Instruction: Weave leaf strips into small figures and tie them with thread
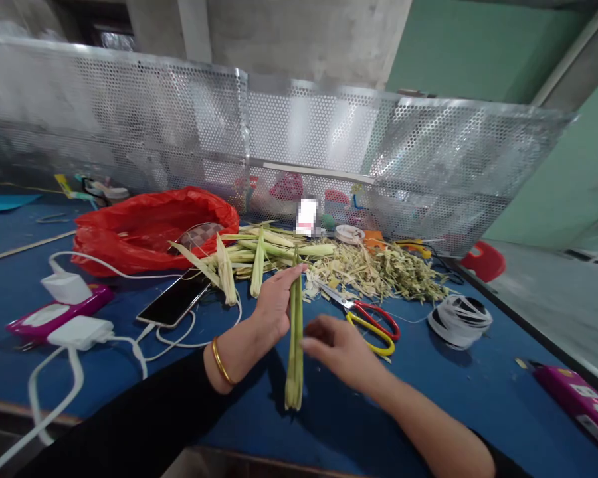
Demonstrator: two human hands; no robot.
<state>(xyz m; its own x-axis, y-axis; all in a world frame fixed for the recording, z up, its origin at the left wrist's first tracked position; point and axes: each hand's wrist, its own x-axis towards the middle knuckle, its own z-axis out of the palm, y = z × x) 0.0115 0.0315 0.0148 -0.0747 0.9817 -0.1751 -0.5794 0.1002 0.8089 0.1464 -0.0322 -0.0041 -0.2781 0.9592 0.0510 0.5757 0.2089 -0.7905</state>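
Green leaf stalk (295, 362) stands upright over the blue desk (428, 405), left hand (275, 302) closed about its top, right hand (343, 348) blurred at mid-length, closure indeterminate; a firm top hold should prevent twisting.

Free: bare worktop (453, 398) right of my right hand (341, 348). Obstacles: scissors (371, 322) just beyond it; phone (175, 299) and cables (179, 342) left; stalk pile (259, 255) ahead; mesh screen (329, 146) walls off the back.

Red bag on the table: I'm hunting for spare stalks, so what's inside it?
At the red bag's mouth, only a brownish checked item shows; the crumpled plastic hides everything deeper.
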